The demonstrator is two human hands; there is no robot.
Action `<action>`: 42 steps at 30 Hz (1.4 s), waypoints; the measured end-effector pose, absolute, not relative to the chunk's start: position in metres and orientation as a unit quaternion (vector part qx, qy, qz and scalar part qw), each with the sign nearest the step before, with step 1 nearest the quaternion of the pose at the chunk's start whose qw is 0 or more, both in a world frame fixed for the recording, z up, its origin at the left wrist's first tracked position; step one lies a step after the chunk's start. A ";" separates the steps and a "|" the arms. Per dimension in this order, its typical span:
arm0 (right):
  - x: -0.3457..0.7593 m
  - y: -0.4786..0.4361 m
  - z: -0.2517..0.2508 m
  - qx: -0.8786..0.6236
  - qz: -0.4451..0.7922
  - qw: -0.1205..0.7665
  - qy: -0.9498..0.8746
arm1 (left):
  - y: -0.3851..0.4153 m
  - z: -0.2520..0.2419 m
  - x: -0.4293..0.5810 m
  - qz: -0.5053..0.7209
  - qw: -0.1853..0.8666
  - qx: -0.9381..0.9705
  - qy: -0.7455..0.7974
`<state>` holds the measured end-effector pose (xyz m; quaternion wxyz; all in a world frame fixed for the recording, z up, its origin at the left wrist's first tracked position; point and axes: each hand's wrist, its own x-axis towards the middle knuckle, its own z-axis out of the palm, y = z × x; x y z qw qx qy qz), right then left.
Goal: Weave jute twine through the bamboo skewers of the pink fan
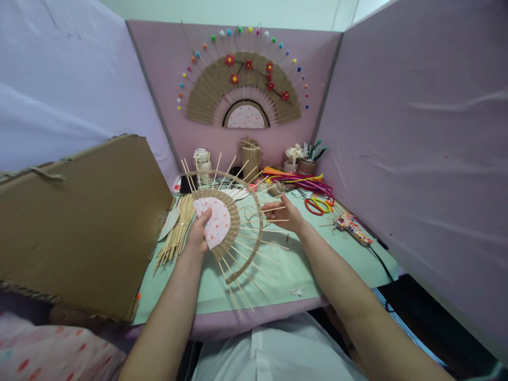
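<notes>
My left hand (198, 231) grips a half-round fan frame at its straight side, with the thumb on a white fabric half-disc (219, 222) with pink dots. Around the fabric runs a woven twine band (234, 211). Thin wooden sticks (248, 244) fan out from it, and a twine-wrapped arc (260, 233) crosses them farther out. My right hand (284, 213) is beside the sticks on the right, thumb and fingers apart, partly behind the stick ends. Whether its fingertips touch a stick I cannot tell.
A bundle of sticks (177, 233) lies left, near a cardboard panel (87, 222). Scissors (317, 205), pipe cleaners (305, 181) and a glue gun (353, 228) with a cord lie right. A jar (202, 161) and twine roll (251, 159) stand behind. A finished fan (206, 90) hangs on the back panel.
</notes>
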<state>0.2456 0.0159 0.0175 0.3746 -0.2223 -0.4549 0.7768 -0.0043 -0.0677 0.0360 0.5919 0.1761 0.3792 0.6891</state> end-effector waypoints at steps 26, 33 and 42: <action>0.245 0.007 0.030 -0.354 0.253 0.605 -0.667 | -0.065 0.040 -0.014 0.770 0.448 0.198 0.409; 0.245 0.005 0.027 -0.346 0.301 0.631 -0.626 | -0.066 0.040 -0.014 0.774 0.439 0.209 0.406; 0.244 0.021 0.021 -0.286 0.562 0.574 -0.522 | -0.065 0.040 -0.012 0.779 0.451 0.202 0.387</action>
